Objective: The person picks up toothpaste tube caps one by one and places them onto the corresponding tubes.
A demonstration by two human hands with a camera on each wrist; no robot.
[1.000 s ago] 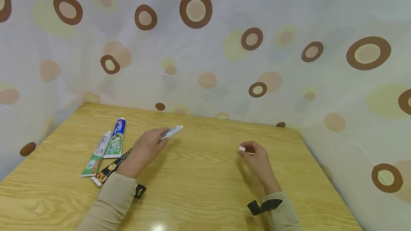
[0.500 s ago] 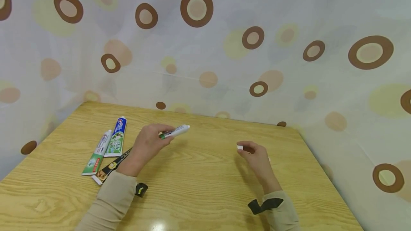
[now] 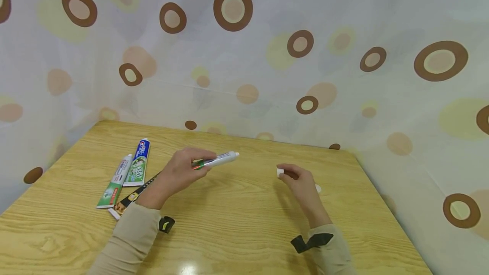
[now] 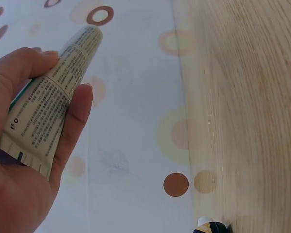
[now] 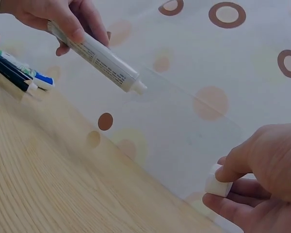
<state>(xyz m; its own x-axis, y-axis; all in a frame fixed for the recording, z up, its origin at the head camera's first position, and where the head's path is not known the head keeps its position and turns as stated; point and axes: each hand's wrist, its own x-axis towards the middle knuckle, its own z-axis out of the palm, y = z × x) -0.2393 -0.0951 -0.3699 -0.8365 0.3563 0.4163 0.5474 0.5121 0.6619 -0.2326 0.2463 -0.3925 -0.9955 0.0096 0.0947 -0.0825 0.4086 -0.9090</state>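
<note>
My left hand (image 3: 179, 175) grips a white and green toothpaste tube (image 3: 223, 158) above the table, its narrow nozzle end pointing right. In the left wrist view small print covers the side of the tube (image 4: 48, 92) that faces the camera. Between the thumb and fingertips of my right hand (image 3: 303, 190) is a small white cap (image 3: 280, 172), also visible in the right wrist view as a short white cylinder (image 5: 217, 184). The tube's nozzle and the cap are apart, with a gap between them.
Left of my left hand lie a blue and green tube (image 3: 138, 164), a white and green tube (image 3: 114, 183) and a black tube (image 3: 126, 202), close together on the wooden table (image 3: 237, 224). A small white round thing (image 3: 318, 188) shows behind my right wrist. A dotted curtain stands behind.
My left hand has turned and moved the tube to the right, showing more of it. My right hand has shifted slightly left with the cap. The white round thing has come into sight.
</note>
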